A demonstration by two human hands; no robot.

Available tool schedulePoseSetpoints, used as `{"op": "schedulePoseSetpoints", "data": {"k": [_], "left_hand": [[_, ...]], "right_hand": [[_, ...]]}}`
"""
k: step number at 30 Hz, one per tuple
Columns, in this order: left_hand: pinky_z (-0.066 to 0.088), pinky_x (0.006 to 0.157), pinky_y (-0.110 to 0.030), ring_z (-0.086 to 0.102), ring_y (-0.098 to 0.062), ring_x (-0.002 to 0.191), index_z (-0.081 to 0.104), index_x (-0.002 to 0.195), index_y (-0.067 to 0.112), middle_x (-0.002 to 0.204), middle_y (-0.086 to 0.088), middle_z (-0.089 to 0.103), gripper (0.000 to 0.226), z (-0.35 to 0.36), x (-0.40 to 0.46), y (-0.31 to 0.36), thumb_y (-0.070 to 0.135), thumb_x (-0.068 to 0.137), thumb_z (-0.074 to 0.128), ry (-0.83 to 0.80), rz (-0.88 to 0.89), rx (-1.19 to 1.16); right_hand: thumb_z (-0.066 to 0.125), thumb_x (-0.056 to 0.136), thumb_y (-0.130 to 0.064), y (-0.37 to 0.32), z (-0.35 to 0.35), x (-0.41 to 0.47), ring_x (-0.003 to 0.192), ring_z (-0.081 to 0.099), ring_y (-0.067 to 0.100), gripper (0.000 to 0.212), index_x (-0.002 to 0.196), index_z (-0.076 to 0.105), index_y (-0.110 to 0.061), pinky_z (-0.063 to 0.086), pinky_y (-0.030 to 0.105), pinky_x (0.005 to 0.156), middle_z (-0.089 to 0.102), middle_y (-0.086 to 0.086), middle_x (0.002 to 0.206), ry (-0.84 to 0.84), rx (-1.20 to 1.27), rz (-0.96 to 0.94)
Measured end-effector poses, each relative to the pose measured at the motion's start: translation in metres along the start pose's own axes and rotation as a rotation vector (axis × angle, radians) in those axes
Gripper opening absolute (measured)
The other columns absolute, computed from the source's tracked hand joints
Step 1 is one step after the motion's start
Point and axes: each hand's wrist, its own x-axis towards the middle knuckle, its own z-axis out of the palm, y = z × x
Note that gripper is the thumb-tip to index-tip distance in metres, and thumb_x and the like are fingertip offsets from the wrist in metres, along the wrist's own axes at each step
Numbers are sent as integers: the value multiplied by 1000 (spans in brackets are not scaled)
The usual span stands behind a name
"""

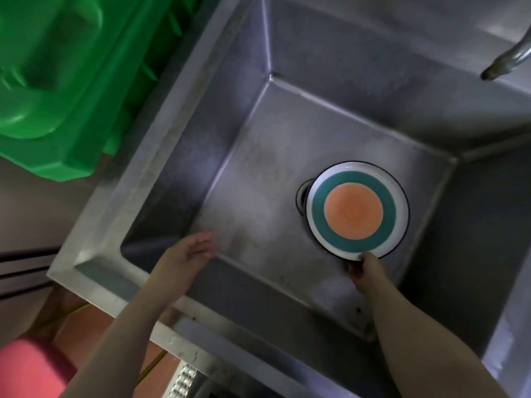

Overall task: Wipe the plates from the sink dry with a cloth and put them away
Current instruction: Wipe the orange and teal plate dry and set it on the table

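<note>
A round plate (357,209) with an orange middle, a teal ring and a white rim lies inside the deep steel sink (258,202), partly over the drain (301,198). My right hand (366,267) pinches the plate's near edge, thumb on top of the rim. My left hand (191,251) hovers with relaxed fingers over the sink's near left corner and holds nothing. No cloth is in view.
A green plastic crate (54,81) stands to the left of the sink. The tap spout (508,63) reaches in from the upper right. A pink object (31,369) sits at the lower left, below the sink's front rim.
</note>
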Motion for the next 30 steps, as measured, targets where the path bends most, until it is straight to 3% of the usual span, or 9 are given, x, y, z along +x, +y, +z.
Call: {"op": "schedulePoseSetpoints", "data": {"k": [4, 6, 9, 11, 14, 19, 22, 25, 30], "left_hand": [[46, 98, -39, 66, -24, 100, 58, 116, 20, 110, -11, 69, 38, 1, -3, 5, -9, 91, 53, -11, -9, -40], [48, 94, -34, 66, -23, 97, 58, 119, 14, 108, -11, 69, 37, 2, -6, 10, -10, 91, 52, -24, -6, -89], [48, 91, -33, 65, -22, 98, 58, 118, 14, 108, -8, 69, 34, 4, -13, 17, -7, 93, 49, -38, -10, -169], [48, 90, -33, 64, -21, 100, 58, 118, 16, 111, -6, 68, 32, 6, -18, 22, -2, 95, 46, -54, -39, -246], [46, 94, -38, 63, -23, 104, 55, 120, 18, 114, -4, 66, 32, 10, -25, 28, -1, 97, 43, -86, -69, -297], [42, 95, -38, 59, -19, 97, 55, 112, 19, 107, 0, 61, 27, 14, -36, 40, -1, 97, 45, -121, -81, -303], [44, 73, -28, 55, -15, 82, 52, 119, 15, 95, -2, 58, 26, 17, -41, 50, 1, 98, 46, -140, -48, -289], [45, 61, -25, 53, -15, 75, 53, 124, 11, 94, -7, 57, 26, 16, -45, 61, 7, 99, 48, -94, 63, -178], [49, 87, -40, 60, -22, 105, 51, 128, 22, 120, -3, 58, 34, 7, -56, 98, 31, 96, 57, -112, 184, -192]], "right_hand": [[46, 88, -4, -1, -3, -24, 73, 56, 21, 13, 96, 55, -6, 50, 30, 56, 57, 9, 82, -106, 29, 22], [46, 89, -3, -3, -1, -34, 74, 55, 21, 9, 85, 53, -6, 50, 31, 62, 55, 9, 81, -157, 44, 32], [39, 91, 0, -8, 4, -55, 88, 59, 32, 19, 103, 54, 2, 51, 42, 76, 60, 18, 96, -248, 87, 15], [40, 91, 0, -13, 5, -72, 88, 61, 33, 25, 113, 51, 0, 52, 44, 71, 62, 19, 98, -247, 79, -20], [45, 87, -1, -15, -2, -94, 88, 63, 34, 24, 110, 53, -4, 55, 42, 59, 64, 19, 97, -252, 82, -64], [44, 82, 4, -6, -29, -134, 82, 64, 31, 28, 106, 55, -4, 56, 41, 61, 67, 17, 89, -301, 0, -140], [44, 79, 9, -7, -44, -166, 77, 66, 30, 31, 100, 59, -8, 56, 36, 53, 71, 11, 79, -355, -63, -270], [44, 83, 8, -9, -54, -206, 76, 66, 28, 33, 100, 59, -15, 56, 40, 60, 73, 6, 77, -422, -138, -457], [45, 87, 6, -14, -65, -275, 79, 65, 32, 31, 100, 61, -17, 51, 55, 78, 72, 8, 83, -523, -156, -640]]}}
